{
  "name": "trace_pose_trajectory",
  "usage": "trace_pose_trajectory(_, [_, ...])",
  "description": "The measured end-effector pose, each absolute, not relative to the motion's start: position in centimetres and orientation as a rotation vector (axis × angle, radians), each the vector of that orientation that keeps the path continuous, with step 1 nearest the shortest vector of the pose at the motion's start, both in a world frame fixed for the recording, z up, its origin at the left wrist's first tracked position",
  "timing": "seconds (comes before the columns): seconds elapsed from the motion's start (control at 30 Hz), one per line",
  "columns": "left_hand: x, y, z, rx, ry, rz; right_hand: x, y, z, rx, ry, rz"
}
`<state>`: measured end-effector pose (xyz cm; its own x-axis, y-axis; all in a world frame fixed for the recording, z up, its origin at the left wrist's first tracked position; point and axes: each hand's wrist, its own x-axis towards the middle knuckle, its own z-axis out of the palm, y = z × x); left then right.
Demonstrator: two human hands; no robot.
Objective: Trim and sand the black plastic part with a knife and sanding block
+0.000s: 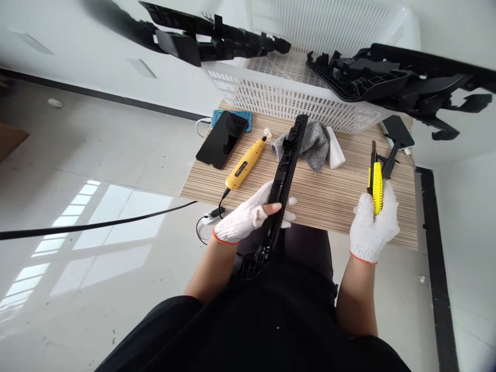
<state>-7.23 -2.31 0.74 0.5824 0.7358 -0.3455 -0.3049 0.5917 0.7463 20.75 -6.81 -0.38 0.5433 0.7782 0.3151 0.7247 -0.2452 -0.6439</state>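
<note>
My left hand [251,214], in a white glove with a bare thumb, is closed around a long black plastic trim piece [289,165]. The piece slants from near my lap up over the table. At the right side of the table, my right hand [372,225], also gloved, is closed on a yellow utility knife [377,188] that points away from me. Just beyond that hand lies a black tool with a slim handle [392,155], its kind unclear. A grey cloth [314,147] lies behind the trim piece, and a yellow corded rotary tool [246,164] left of it.
A white plastic basket [271,95] stands at the table's back, with black plastic parts [360,77] across its rim. On the wooden table [329,201] lie a black phone [222,139], a white packet [335,150] and another dark device [399,130]. A black cable [116,222] crosses at left.
</note>
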Motion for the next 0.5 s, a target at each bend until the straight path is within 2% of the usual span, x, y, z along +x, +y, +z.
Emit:
trace_pose_trajectory(0.1, [-7.8, -2.9, 0.2, 0.728, 0.61, 0.613, 20.8, -5.8, 0.2, -2.277, -1.234, -0.093])
trace_pose_trajectory(0.23, [-8.1, -4.0, -0.4, 0.711, 0.589, 0.582, 20.6, -4.2, 0.9, -2.485, -1.312, 0.034])
trace_pose_trajectory(0.37, [-7.9, -4.6, -0.2, 0.799, 0.719, 0.605, 19.9, -2.9, 2.0, -2.569, -1.424, 0.079])
trace_pose_trajectory(0.5, [-7.7, -4.5, -0.2, 0.921, 0.828, 0.683, 18.8, -0.9, 3.2, -2.466, -1.476, -0.101])
